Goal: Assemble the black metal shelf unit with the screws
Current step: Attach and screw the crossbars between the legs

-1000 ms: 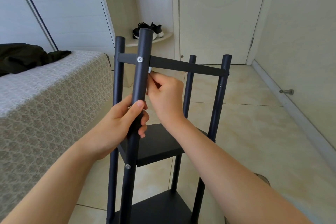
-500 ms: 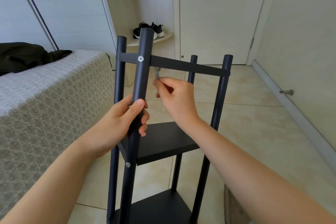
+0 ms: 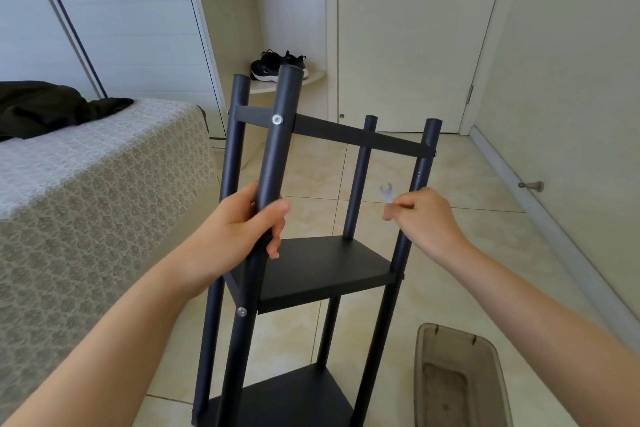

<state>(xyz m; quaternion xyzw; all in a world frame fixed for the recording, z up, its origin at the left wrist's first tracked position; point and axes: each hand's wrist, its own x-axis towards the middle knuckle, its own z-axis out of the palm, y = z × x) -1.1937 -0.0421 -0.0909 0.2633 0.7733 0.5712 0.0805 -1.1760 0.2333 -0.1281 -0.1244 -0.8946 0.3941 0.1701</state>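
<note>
The left hand (image 3: 239, 236) grips the near post (image 3: 277, 149) of the black shelf unit (image 3: 322, 267), while the right hand (image 3: 426, 218), at 3 o'clock from the left, pinches a small wrench (image 3: 387, 192).

Home bedroom: bed (image 3: 86, 191) with patterned cover along the left, dark garment (image 3: 52, 107) on it, white wardrobe doors (image 3: 114, 21) behind, sneakers (image 3: 275, 66) on a corner shelf (image 3: 294, 81), closed door (image 3: 408, 38), tiled floor (image 3: 485, 253).

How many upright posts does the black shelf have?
4 posts: one gripped by the left hand, one just left of it, one behind the crossbar, one beside the right hand.
</note>
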